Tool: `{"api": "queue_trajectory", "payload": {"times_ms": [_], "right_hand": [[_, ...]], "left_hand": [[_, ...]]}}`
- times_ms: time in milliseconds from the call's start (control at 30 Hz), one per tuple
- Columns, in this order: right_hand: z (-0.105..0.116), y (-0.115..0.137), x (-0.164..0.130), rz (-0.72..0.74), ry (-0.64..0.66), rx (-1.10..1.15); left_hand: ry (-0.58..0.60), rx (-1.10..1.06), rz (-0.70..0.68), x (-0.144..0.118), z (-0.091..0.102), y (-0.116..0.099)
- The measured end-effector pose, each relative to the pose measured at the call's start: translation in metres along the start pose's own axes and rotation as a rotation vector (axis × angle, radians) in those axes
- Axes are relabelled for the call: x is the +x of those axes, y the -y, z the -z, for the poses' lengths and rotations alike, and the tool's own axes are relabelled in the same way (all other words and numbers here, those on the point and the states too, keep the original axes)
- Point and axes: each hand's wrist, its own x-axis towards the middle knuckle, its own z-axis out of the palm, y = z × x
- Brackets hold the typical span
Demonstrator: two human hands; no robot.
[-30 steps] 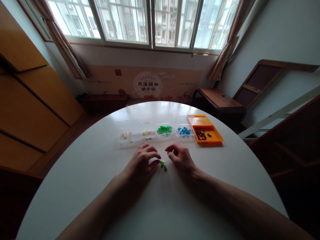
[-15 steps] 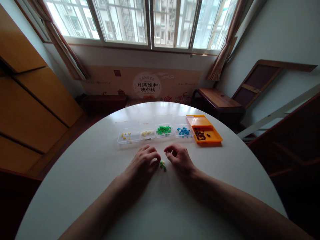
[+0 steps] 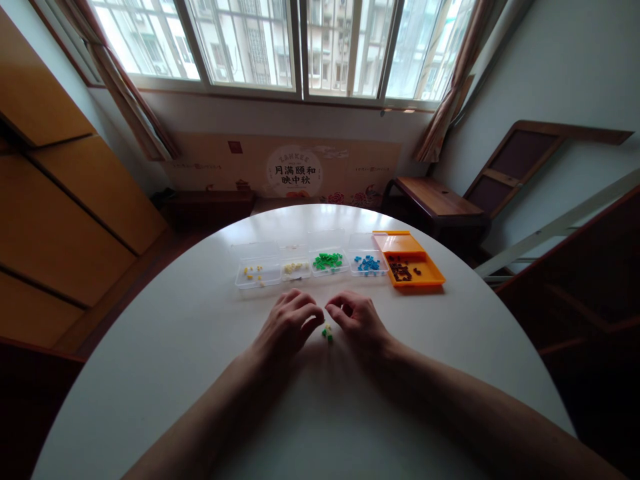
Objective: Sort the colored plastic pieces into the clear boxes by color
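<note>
My left hand (image 3: 289,320) is closed in a pinch, thumb and forefinger tips together. Facing it, my right hand (image 3: 359,319) pinches too, and the fingertips of both hands almost meet. Whatever sits between the fingers is too small to make out. Just below the fingertips, a few small green and pale yellow toy bricks (image 3: 327,335) lie on the white table (image 3: 320,413). Beyond the hands are green bricks (image 3: 328,261), blue bricks (image 3: 367,263), cream bricks (image 3: 296,268) and yellow bricks (image 3: 253,271) in clear plastic boxes.
An orange box (image 3: 429,268) with its lid folded back holds dark brown bricks (image 3: 400,271) at the right end of the row. Past the round table's far edge stand a wooden stool (image 3: 437,195) and a window wall. A cabinet (image 3: 65,213) is on the left.
My left fingertips have shifted slightly right and my right fingertips slightly left, narrowing the gap. The small green and yellow group shows a smaller, changed outline.
</note>
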Motion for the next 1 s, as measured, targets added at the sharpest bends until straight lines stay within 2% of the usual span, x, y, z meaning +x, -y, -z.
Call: {"api": "queue_trajectory", "payload": {"times_ms": [67,133,400,633,800,900,1000], "right_hand": [[0.001,0.002,-0.001,0.032,0.045,0.016],[0.002,0.004,-0.002,0.067,0.083,0.029],[0.002,0.000,0.001,0.101,0.114,0.078],[0.001,-0.003,0.002,0.095,0.079,0.081],[0.001,-0.006,0.007,0.085,0.010,0.025],[0.003,-0.004,0.021,0.113,-0.022,-0.044],[0.010,-0.003,0.050,0.096,-0.131,-0.076]], "left_hand": [[-0.098,0.040,-0.011,0.000,0.000,-0.001],[-0.147,0.069,-0.031,-0.001,0.001,-0.002],[-0.176,0.108,-0.077,-0.002,0.004,-0.001],[-0.122,0.119,-0.021,-0.005,0.001,0.001],[0.028,0.033,-0.041,-0.004,0.005,-0.006],[0.089,0.005,-0.028,-0.003,0.009,-0.011],[0.119,-0.011,-0.023,-0.003,0.010,-0.011]]}}
